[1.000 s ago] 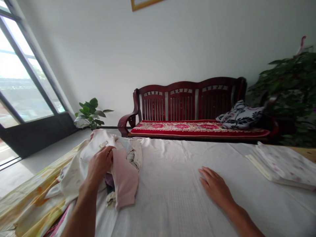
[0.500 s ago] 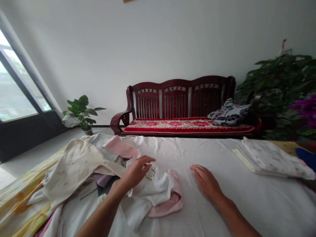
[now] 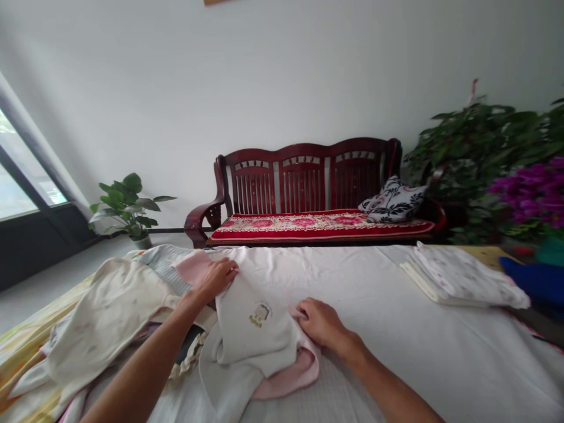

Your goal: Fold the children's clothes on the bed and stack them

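A small white garment (image 3: 252, 338) with pink edging and a little printed figure on its front lies spread on the white sheet (image 3: 370, 352). My left hand (image 3: 219, 277) is closed on its upper left corner, pulling the cloth taut. Lower down, at the right side, my right hand (image 3: 319, 320) pinches the pink edge. One sleeve trails toward me, and part of the pink hem curls under. Left of the garment, a heap of clothes includes a cream top (image 3: 108, 314) and a pink piece (image 3: 190, 267) beside my left hand.
Folded white cloths with a faint print (image 3: 467, 276) lie at the right of the covered surface. A blue item (image 3: 535, 279) sits beyond them. Behind stands a dark red wooden bench (image 3: 304, 176) with a patterned cushion (image 3: 392, 201). Potted plants (image 3: 130, 205) flank it.
Both hands, formerly hovering with fingers apart, have taken hold of the white garment. Its upper part is now stretched flatter. The view has turned slightly to the right.
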Tool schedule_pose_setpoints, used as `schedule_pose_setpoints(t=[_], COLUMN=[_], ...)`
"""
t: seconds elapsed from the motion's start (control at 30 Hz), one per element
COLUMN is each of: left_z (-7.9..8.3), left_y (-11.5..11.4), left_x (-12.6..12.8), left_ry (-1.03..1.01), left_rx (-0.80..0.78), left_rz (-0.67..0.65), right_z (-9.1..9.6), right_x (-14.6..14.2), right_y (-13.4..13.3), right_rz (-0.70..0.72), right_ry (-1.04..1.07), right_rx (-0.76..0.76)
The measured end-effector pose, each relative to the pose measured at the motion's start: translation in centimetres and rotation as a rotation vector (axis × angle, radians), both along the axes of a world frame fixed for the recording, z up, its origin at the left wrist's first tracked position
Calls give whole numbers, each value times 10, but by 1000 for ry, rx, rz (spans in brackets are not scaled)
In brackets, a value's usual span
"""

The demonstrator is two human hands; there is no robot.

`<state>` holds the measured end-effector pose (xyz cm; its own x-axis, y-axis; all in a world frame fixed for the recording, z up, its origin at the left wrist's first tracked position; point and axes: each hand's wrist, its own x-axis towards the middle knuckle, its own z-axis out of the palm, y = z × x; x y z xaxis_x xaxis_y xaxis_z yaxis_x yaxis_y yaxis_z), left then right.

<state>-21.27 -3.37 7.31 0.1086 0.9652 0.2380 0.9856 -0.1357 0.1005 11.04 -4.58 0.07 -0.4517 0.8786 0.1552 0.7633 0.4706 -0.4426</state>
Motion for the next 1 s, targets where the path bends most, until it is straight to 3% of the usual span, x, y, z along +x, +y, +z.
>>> schedule_pose_setpoints(t=[0.13, 0.23, 0.33, 0.4, 0.47, 0.57, 0.67, 0.73, 0.8, 0.9, 1.0], left_z=[9, -5, -29, -41, -48, -49, -51, -54, -53, -37, -4], left_y=[-28, -50, -60, -58, -52, -39, -31, -26, -20, -5, 8], left_x=[6, 14, 21, 24, 25, 25, 28, 32, 37, 45, 55], left_ry=[-223, -218, -213, -298, -386, -405, -359, -390, -498, -747, -896], left_rx=[296, 107, -189, -234, -217, -235, -253, -239, -166, 74, 263], left_rz=[-164, -354, -470, -438, -378, -337, -356, -326, -243, -111, -35], right_z=[21, 24, 8, -5, -13, -14, -12, -13, -11, 11, 52], right_x=[38, 78, 106, 112, 111, 104, 97, 95, 94, 98, 110], right_y=[7, 10, 9, 7, 7, 10, 16, 19, 23, 32, 44], right_rz=[-253, -318, -229, -114, -15, 33, 92, 76, -28, -201, -293], right_ry=[262, 350, 237, 204, 218, 213, 234, 336, 522, 857, 1062], right_rx=[219, 313, 110, 20, 39, 118, 85, 10, -64, -71, 46])
